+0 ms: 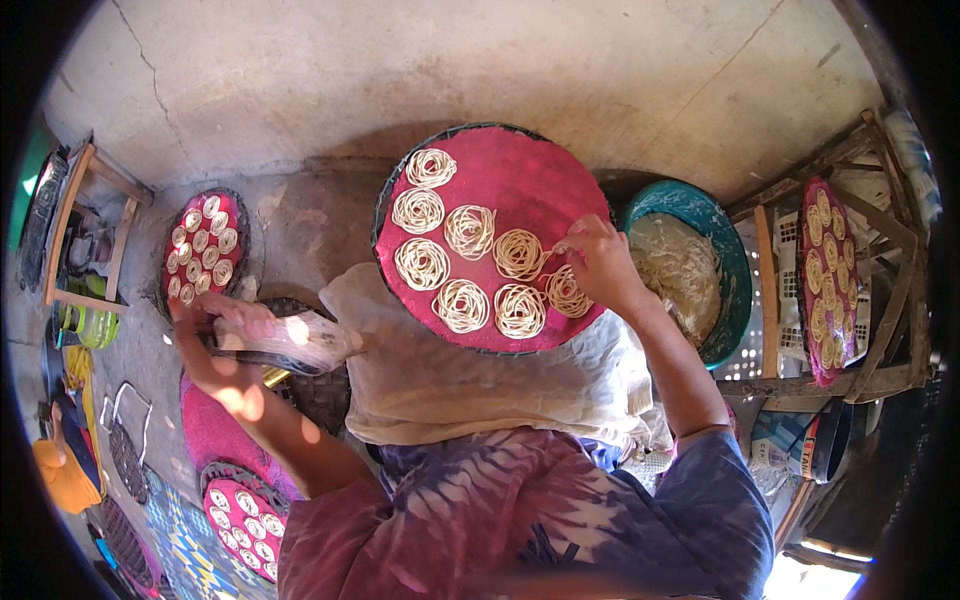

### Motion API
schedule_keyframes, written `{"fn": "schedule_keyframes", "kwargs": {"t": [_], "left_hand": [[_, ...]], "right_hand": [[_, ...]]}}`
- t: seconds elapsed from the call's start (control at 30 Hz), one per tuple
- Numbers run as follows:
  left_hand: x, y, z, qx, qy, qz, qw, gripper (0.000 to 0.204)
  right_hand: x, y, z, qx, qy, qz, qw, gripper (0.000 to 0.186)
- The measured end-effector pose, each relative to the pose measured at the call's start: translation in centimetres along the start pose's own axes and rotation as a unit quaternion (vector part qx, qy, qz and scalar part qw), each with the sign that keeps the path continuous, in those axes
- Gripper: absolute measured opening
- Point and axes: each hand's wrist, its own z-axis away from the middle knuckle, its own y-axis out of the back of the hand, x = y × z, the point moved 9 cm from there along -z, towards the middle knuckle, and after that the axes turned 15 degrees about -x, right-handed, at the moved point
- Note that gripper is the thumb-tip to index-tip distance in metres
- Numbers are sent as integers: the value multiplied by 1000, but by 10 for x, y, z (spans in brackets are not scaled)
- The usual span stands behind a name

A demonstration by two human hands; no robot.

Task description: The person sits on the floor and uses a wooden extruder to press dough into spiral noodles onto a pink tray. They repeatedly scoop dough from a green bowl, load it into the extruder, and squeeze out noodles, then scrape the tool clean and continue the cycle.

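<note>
In front of me, a round tray lined with red cloth lies over the pale cloth on my lap. Several coiled pale dough strands rest on it, mostly on its left and near parts. At its right side, my right hand is closed, fingertips pinched at the dough strand of a partly covered coil. Off to the left of the tray, my left hand is closed on a clear plastic bag; its contents cannot be made out.
A teal basin with wet pale dough stands right of the tray. Other red-lined trays of coils lie at far left, lower left and on the right-hand wooden rack. Beyond rises a cracked wall.
</note>
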Motion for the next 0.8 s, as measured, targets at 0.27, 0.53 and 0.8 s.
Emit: {"fn": "schedule_keyframes", "kwargs": {"t": [0.27,0.53,0.8], "left_hand": [[-53,32,18,-48,192,166,966,56],[-55,26,21,-49,190,156,968,56],[-59,28,22,-50,202,152,966,57]], "right_hand": [[-3,-3,-12,-13,-26,19,999,22],[-8,1,-15,-3,27,-29,999,18],[-11,13,0,49,59,36,996,27]]}}
